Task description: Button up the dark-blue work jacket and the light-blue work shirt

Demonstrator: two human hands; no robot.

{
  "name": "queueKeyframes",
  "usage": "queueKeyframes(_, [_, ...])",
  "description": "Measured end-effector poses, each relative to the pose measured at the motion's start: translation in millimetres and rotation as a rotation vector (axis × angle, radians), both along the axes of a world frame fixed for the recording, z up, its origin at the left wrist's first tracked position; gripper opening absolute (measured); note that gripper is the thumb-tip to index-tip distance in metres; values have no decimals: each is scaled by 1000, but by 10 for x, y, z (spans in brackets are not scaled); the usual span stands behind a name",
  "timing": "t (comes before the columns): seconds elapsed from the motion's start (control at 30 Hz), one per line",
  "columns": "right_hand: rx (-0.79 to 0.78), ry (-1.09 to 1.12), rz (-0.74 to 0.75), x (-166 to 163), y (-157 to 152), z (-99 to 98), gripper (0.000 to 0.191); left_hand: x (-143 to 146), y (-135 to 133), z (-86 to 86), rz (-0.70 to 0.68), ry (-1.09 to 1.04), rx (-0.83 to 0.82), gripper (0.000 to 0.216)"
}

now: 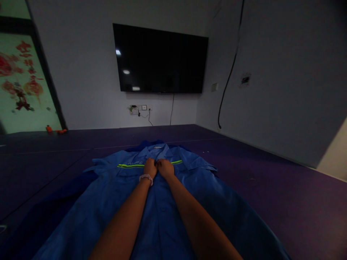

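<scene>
A blue work jacket (114, 202) with a yellow-green reflective chest stripe lies spread flat on a dark purple surface, collar pointing away from me. My left hand (150, 167) and my right hand (165, 167) sit side by side on the jacket's front placket, just below the collar. Both have their fingers curled in, pinching the cloth at the centre line. A pale bead bracelet circles my left wrist. What exactly sits between the fingertips is hidden.
A dark purple surface (271, 180) extends all round the jacket. A black wall screen (161, 59) hangs ahead, with sockets and cables under it. A black cable runs down the right wall. A glass door with red decorations stands at the left.
</scene>
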State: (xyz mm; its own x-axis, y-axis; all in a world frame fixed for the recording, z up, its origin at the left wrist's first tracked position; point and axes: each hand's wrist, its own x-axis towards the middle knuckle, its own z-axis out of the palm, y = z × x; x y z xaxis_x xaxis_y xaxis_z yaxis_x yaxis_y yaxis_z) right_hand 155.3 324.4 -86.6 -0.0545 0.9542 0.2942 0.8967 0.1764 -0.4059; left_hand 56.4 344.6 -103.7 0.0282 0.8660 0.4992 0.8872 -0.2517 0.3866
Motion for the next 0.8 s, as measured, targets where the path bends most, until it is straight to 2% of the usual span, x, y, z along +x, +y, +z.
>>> queueKeyframes(0.27, [-31,31,-22,-22,55,-29,29,4,-1,33,-19,-11,-18,16])
queueKeyframes(0.53, [-17,33,76,-33,70,-93,30,-24,17,25,-21,-15,-37,16])
queueKeyframes(0.8, [31,90,82,15,-11,-129,31,-15,-26,19,-34,-23,-27,23])
